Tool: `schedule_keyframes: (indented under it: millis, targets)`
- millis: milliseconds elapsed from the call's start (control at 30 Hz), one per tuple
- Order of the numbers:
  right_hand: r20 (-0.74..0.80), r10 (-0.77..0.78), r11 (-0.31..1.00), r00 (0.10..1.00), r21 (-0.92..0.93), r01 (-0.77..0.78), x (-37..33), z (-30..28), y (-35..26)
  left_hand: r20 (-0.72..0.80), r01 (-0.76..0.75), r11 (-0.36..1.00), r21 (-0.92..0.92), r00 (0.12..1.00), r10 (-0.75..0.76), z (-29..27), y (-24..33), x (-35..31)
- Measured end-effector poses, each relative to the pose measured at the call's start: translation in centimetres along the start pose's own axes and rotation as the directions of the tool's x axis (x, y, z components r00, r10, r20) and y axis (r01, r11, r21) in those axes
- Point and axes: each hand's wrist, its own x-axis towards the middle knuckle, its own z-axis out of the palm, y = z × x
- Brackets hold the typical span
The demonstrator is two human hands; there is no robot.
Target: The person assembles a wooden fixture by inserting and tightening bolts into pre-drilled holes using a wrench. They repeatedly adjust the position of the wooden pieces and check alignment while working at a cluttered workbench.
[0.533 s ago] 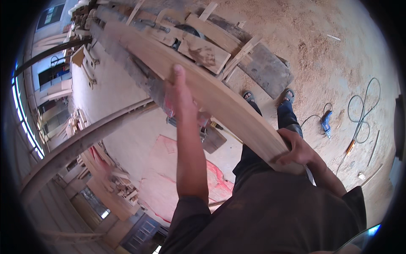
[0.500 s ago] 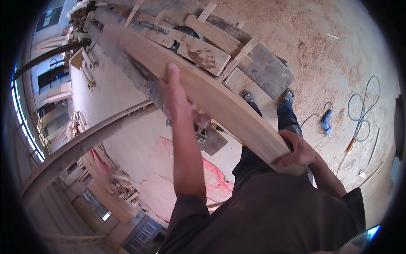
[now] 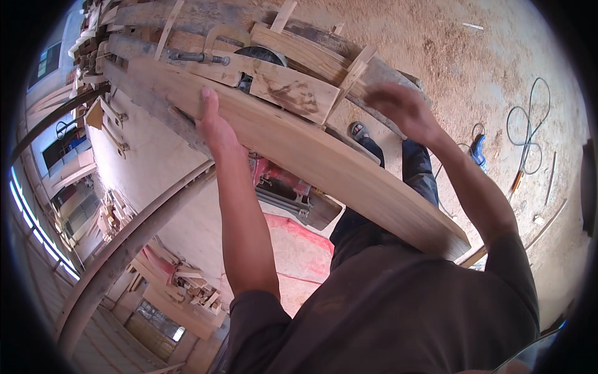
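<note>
A long, pale wooden board (image 3: 311, 159) slants from the upper left down to my body, its near end resting against my shirt. My left hand (image 3: 219, 129) grips the board's left edge, thumb on the top face and the other fingers hidden beneath. Off the board, my right hand (image 3: 408, 115) hangs in the air to its right, fingers stretched out, blurred and holding nothing. Beyond the board, a wooden block (image 3: 296, 92) with dark stains lies on the workbench, beside a metal C-clamp (image 3: 202, 58) and a dark round disc (image 3: 260, 56).
A red machine (image 3: 280, 177) shows under the board's left side. Wooden strips (image 3: 352, 78) cross the bench. On the dusty floor at right lie a blue power tool (image 3: 478, 153) and a looped cable (image 3: 528, 128). A curved metal bar (image 3: 137, 237) runs along the left.
My right hand has let go of the board's near end and moved up and left. My left hand still holds the board, which appears further left in the view.
</note>
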Motion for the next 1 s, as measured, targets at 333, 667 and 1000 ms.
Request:
schedule_keyframes:
  millis: [333,667,1000]
  targets:
    - [0.212,0.183,0.756,0.960,0.594,-0.275,16.1,8.4,1.5,-0.009,-0.001,1.000,0.015,1.000,0.001,0.0,0.4,-0.5]
    - [0.383,0.205,0.494,0.901,0.754,-0.433,18.4,9.3,-2.0,-0.086,0.039,0.996,0.081,0.996,-0.032,1.5,1.6,-2.1]
    - [0.337,0.130,0.602,0.933,0.721,-0.344,18.3,10.2,-3.0,-0.044,0.012,0.999,0.040,0.999,-0.010,1.6,1.5,-2.0]
